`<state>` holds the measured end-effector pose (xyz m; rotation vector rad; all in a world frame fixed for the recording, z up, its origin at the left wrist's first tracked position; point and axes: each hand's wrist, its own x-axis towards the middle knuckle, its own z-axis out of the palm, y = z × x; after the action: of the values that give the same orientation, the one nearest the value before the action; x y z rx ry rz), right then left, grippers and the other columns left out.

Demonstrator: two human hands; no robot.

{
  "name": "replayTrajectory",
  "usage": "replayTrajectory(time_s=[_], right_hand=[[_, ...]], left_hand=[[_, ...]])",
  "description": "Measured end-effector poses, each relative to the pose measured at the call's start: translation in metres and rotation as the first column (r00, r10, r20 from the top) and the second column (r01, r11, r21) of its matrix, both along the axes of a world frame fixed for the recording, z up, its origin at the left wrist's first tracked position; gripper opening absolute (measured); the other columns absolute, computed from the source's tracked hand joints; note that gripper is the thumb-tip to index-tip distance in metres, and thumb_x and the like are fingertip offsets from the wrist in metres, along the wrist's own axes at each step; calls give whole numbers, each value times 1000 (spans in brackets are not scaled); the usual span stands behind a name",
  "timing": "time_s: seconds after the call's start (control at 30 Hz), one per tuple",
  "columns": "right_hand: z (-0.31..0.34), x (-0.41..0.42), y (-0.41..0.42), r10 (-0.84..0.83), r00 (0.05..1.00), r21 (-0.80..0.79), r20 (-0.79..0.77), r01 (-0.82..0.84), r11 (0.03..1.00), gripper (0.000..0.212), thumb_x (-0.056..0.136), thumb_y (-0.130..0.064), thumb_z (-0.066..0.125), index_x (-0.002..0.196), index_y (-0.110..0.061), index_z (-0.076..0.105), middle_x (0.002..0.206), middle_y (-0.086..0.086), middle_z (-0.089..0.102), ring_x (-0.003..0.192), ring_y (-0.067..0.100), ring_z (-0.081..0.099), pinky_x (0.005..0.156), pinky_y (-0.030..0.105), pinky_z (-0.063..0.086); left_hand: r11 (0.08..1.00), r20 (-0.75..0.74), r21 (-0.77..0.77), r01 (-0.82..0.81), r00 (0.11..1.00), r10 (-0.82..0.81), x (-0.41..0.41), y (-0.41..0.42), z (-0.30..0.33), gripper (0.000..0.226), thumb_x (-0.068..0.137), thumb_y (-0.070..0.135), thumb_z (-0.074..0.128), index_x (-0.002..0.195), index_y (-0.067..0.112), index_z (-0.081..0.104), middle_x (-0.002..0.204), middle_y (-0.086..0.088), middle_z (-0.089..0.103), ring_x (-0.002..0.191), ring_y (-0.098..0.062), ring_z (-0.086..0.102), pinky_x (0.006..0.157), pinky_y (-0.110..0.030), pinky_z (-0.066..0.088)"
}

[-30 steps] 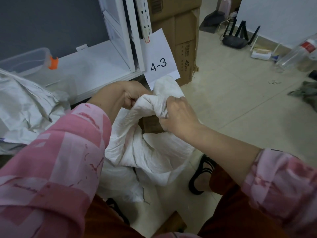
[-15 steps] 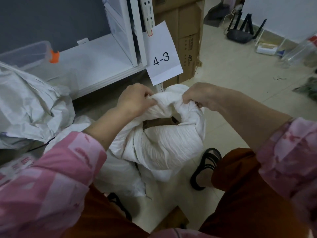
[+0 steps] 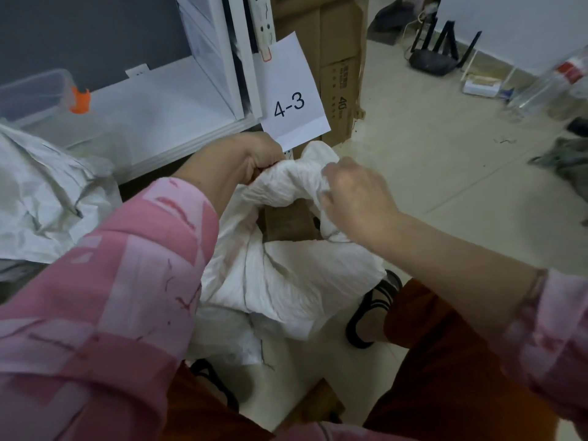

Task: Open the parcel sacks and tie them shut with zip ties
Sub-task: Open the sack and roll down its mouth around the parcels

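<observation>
A white woven parcel sack [image 3: 286, 281] stands on the floor between my knees. Its mouth is gathered into a crumpled band, and a brown cardboard parcel [image 3: 288, 219] shows through the gap below it. My left hand [image 3: 251, 159] grips the left end of the gathered cloth. My right hand [image 3: 353, 198] grips the right end, with the fingers curled into the fabric. No zip tie is visible.
More crumpled white sacks [image 3: 47, 198] lie at the left. A white shelf [image 3: 165, 113] carries a clear plastic box [image 3: 35, 93] and a paper label "4-3" [image 3: 291, 103]. Cardboard boxes [image 3: 339, 68] stand behind. A black router [image 3: 436, 62] and a plastic bottle [image 3: 547, 84] lie on the tiled floor.
My hands had spread the sack's mouth apart half a second ago; now they are closer together again, with the cloth bunched between them.
</observation>
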<state>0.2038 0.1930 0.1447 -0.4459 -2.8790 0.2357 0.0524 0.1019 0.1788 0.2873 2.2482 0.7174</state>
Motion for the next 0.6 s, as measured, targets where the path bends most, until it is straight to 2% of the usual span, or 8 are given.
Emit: replayTrajectory(time_s=[0.1,0.2,0.27,0.33,0.43,0.53,0.6], right_hand=[[-15,1,-18,52,999,-31,-11,-52,998,12,91,-6,51,103,-5,53,103,12,50,83,26,53,62,30,32],[-19,-8,-11,2,999,-50,-51,-5,999,17,89,4,46,101,-4,56,101,14,57,82,24,54,63,28,32],[-19,-10,-13,-12,997,-131,-76,2,991,17,91,-5,49,106,-4,55,102,12,60,83,23,55,63,28,35],[-18,-12,-14,9,997,-200,-82,-25,980,28,90,-16,56,116,-6,53,105,11,62,89,24,59,69,28,42],[-16,-11,-18,44,998,-248,-51,-56,967,40,87,-26,62,122,-8,52,107,9,62,94,24,60,71,26,40],[-14,-12,-22,70,997,-267,-22,-74,961,35,86,-28,62,112,-7,54,93,6,58,85,22,57,65,25,35],[-12,-14,-19,74,997,-308,-3,-71,949,16,90,-23,58,95,-8,55,79,1,49,74,20,49,56,22,30]], left_hand=[[1000,67,8,15,998,-16,1,0,4,16,84,-3,57,68,0,54,62,-16,54,52,-24,54,47,-24,46],[998,143,13,61,988,-62,5,-5,-1,18,84,-4,54,66,-2,55,52,-13,56,45,-21,57,42,-20,48],[997,177,35,64,982,-69,5,-9,-5,15,86,-2,53,72,-3,57,65,-16,59,58,-25,59,46,-24,52],[997,200,56,44,978,-54,1,-14,-9,14,88,-1,51,76,-4,58,74,-17,58,65,-26,58,49,-24,53],[998,258,56,39,965,-52,-1,-21,-9,13,89,0,49,82,-5,60,81,-19,58,73,-29,59,56,-26,55],[997,272,65,38,961,-54,1,-23,-8,14,88,-1,49,80,-5,60,77,-19,60,71,-28,60,58,-27,55],[998,265,53,16,964,-30,5,-22,-4,17,87,-1,51,72,-1,59,68,-17,56,60,-24,58,52,-24,52]])
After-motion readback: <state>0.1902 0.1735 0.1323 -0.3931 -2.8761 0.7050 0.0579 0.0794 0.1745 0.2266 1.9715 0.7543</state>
